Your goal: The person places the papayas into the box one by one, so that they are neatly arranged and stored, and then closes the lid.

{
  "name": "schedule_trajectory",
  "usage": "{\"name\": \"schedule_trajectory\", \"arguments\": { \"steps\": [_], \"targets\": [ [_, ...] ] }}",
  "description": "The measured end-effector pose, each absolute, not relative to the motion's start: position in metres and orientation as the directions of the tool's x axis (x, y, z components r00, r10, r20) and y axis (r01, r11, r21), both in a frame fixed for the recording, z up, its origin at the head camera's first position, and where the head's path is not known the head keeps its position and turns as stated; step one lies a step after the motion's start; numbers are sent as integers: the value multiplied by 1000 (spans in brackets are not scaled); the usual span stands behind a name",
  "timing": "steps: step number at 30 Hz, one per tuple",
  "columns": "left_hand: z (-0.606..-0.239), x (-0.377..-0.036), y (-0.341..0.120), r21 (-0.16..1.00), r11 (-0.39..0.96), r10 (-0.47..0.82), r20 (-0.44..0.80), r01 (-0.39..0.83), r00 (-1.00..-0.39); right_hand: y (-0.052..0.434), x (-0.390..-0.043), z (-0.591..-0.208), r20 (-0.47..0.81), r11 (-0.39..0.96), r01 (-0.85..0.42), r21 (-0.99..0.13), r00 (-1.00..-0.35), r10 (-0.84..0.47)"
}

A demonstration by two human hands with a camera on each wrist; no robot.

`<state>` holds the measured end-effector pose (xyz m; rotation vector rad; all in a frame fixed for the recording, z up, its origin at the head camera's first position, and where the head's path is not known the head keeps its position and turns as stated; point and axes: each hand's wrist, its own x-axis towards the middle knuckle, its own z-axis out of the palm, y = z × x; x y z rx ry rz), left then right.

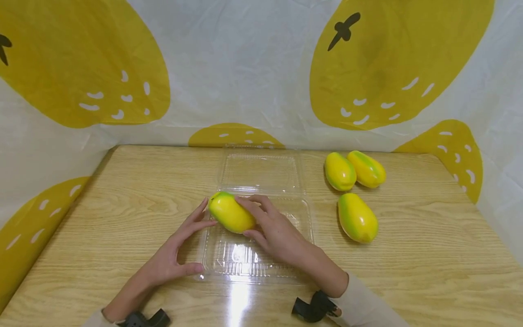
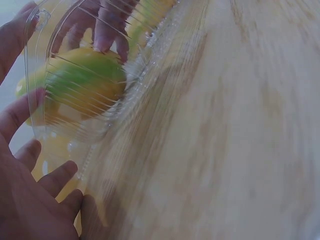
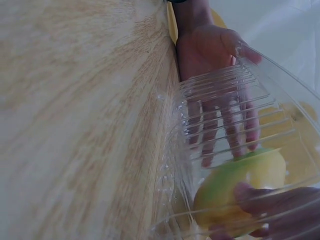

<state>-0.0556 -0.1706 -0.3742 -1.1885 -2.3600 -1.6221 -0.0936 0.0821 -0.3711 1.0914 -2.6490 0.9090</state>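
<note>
A yellow-green papaya point(image 1: 230, 213) lies tilted over the left part of a clear plastic clamshell box point(image 1: 261, 271). My right hand point(image 1: 282, 234) grips it from the right, with the thumb at its near side and the fingers over the top. At the box's left wall my left hand point(image 1: 171, 256) is spread, fingers extended toward the papaya's left end and thumb by the near left corner. In the left wrist view, the ribbed wall stands between the left hand point(image 2: 35, 185) and the papaya point(image 2: 85, 82). Whether the papaya touches the box floor I cannot tell.
To the right of the box lie three more papayas: two side by side at the back point(image 1: 340, 171) point(image 1: 366, 169) and one nearer point(image 1: 357, 218). The box's lid point(image 1: 261, 175) lies folded back toward the fruit-print cloth point(image 1: 241, 68) behind the wooden table point(image 1: 429, 254).
</note>
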Motion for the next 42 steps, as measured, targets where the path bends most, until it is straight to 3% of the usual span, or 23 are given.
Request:
{"name": "schedule_trajectory", "arguments": {
  "steps": [17,30,42],
  "targets": [
    [-375,-57,-172,767,154,566,448,623,-692,85,-94,-370,317,548,-657,-517,-742,-590],
    [-376,-56,-173,780,155,568,431,606,-701,87,-94,-366,304,572,-667,-477,-736,-605],
    [-378,-57,-171,742,133,563,489,657,-666,91,-95,-362,319,597,-673,-436,-736,-596]
  ]
}}
